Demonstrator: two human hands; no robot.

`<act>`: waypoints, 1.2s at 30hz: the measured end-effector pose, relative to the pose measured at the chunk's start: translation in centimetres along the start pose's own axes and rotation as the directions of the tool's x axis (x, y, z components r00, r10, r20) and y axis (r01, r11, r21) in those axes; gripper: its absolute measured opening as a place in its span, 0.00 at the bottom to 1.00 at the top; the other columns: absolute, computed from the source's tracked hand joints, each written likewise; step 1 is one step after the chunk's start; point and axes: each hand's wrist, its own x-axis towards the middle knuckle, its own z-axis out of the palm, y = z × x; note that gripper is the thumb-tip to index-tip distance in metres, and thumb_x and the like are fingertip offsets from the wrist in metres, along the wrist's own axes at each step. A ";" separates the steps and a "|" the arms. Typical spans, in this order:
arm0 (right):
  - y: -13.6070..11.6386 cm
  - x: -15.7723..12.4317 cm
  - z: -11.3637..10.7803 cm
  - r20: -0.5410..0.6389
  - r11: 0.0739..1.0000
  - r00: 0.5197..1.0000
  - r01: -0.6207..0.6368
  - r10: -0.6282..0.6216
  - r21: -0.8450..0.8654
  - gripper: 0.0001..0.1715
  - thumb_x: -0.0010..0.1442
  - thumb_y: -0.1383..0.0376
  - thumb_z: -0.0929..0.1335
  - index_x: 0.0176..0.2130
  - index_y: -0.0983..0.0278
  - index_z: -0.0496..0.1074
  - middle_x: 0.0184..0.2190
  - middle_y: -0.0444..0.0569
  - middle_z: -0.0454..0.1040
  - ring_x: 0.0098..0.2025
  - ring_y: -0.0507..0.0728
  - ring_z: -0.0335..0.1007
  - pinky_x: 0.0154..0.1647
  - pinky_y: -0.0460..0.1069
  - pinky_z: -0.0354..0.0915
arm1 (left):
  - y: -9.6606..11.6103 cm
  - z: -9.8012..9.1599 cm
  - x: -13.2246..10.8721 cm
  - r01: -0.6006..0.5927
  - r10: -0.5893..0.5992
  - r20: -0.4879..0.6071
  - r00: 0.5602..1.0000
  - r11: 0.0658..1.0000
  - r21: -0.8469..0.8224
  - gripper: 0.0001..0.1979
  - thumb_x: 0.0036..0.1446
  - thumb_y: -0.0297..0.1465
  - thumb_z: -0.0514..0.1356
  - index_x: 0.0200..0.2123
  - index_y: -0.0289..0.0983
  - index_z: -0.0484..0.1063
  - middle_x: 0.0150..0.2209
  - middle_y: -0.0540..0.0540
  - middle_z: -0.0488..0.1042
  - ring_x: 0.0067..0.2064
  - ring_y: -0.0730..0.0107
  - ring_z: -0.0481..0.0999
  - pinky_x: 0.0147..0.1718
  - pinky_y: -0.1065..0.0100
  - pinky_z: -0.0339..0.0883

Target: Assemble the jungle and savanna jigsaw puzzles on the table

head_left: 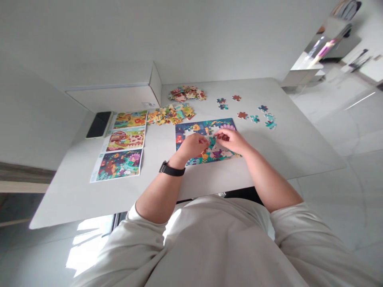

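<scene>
A partly filled jigsaw puzzle with an undersea picture lies near the table's front edge, pale gaps showing in its upper middle. Both my hands are over it. My left hand, a black watch on its wrist, has its fingers curled down over the middle; whatever they hold is hidden. From the right, my right hand pinches at the edge of a teal puzzle piece between the two hands. Several loose teal, blue and brown pieces are scattered behind and to the right.
Left of the puzzle lies a sheet with three pictures, with a black phone beside it. Piles of yellow pieces and reddish pieces sit behind the puzzle. A white box stands against the wall.
</scene>
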 end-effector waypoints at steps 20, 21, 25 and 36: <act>-0.1 0.1 0.6 0.075 0.967 0.995 0.077 -0.061 -0.243 0.11 0.64 0.63 0.75 0.47 0.60 0.84 0.39 0.50 0.84 0.38 0.59 0.77 0.43 0.53 0.70 | 0.6 0.6 -1.3 0.038 -0.004 -0.112 0.994 0.952 0.305 0.21 0.58 0.42 0.73 0.52 0.41 0.81 0.53 0.35 0.80 0.57 0.40 0.79 0.59 0.48 0.70; -0.1 0.1 0.6 0.080 0.962 0.994 0.095 -0.077 -0.258 0.11 0.64 0.64 0.74 0.47 0.60 0.84 0.40 0.51 0.84 0.40 0.60 0.77 0.45 0.53 0.70 | 0.6 0.7 -1.4 0.039 -0.001 -0.120 0.993 0.949 0.313 0.22 0.58 0.42 0.74 0.54 0.41 0.80 0.54 0.35 0.80 0.58 0.39 0.78 0.60 0.47 0.70; -0.3 0.3 0.6 0.103 0.941 0.987 0.148 -0.122 -0.305 0.10 0.64 0.65 0.74 0.46 0.61 0.84 0.42 0.53 0.84 0.44 0.63 0.78 0.51 0.56 0.71 | 0.6 0.9 -1.5 0.030 0.008 -0.109 0.994 0.937 0.349 0.23 0.60 0.42 0.73 0.55 0.42 0.80 0.57 0.35 0.78 0.59 0.38 0.77 0.61 0.47 0.69; 0.0 0.4 1.0 0.095 0.924 0.987 0.154 -0.128 -0.350 0.09 0.64 0.65 0.75 0.46 0.59 0.84 0.45 0.53 0.83 0.49 0.65 0.77 0.55 0.58 0.70 | 0.1 1.1 -1.3 0.011 0.021 -0.086 0.996 0.934 0.357 0.22 0.60 0.43 0.72 0.56 0.44 0.81 0.56 0.36 0.77 0.59 0.40 0.76 0.62 0.47 0.68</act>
